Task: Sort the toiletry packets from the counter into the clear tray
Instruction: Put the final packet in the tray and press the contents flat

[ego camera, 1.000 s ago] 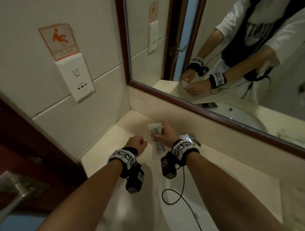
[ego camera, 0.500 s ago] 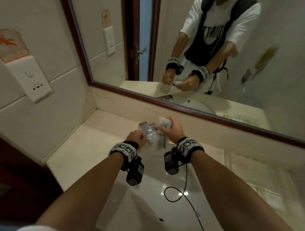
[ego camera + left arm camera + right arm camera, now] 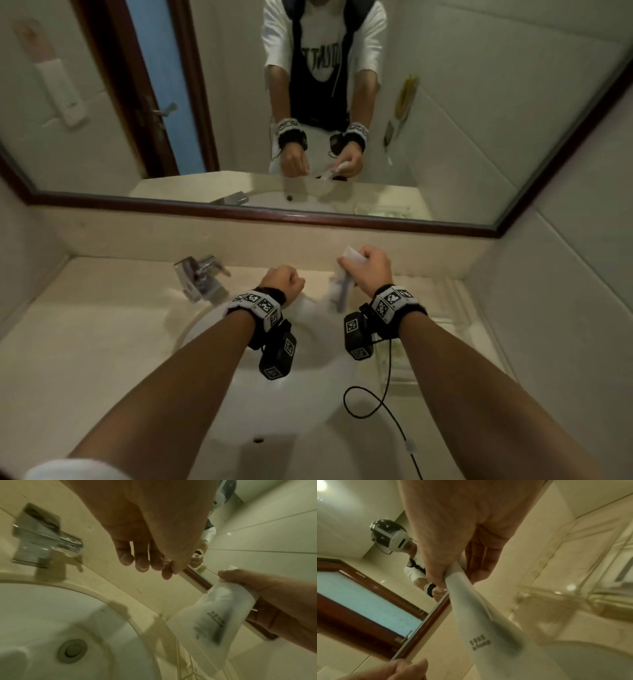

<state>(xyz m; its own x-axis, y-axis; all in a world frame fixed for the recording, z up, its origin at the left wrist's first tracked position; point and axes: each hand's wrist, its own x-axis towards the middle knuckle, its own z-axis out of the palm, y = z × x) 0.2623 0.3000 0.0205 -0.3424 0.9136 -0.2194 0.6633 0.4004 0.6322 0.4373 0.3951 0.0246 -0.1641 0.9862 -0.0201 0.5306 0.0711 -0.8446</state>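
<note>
My right hand (image 3: 371, 269) grips the top of a frosted white toiletry packet (image 3: 340, 291) with dark print. The packet hangs down over the back right rim of the sink. It shows up close in the left wrist view (image 3: 214, 615) and in the right wrist view (image 3: 488, 628), pinched between thumb and fingers. My left hand (image 3: 286, 279) is beside it, over the sink's back edge, with its fingers (image 3: 145, 561) curled in and nothing in them. The clear tray (image 3: 452, 308) sits on the counter to the right of the sink, its rim (image 3: 565, 593) just right of the packet.
A chrome faucet (image 3: 202, 277) stands at the back left of the white sink (image 3: 291, 394). A framed mirror (image 3: 342, 102) runs along the back wall. The side wall is close on the right. Beige counter stretches to the left.
Both hands have moved right, from the left counter past the faucet to the sink's back right. The right hand has carried the packet along. The left hand has stayed curled.
</note>
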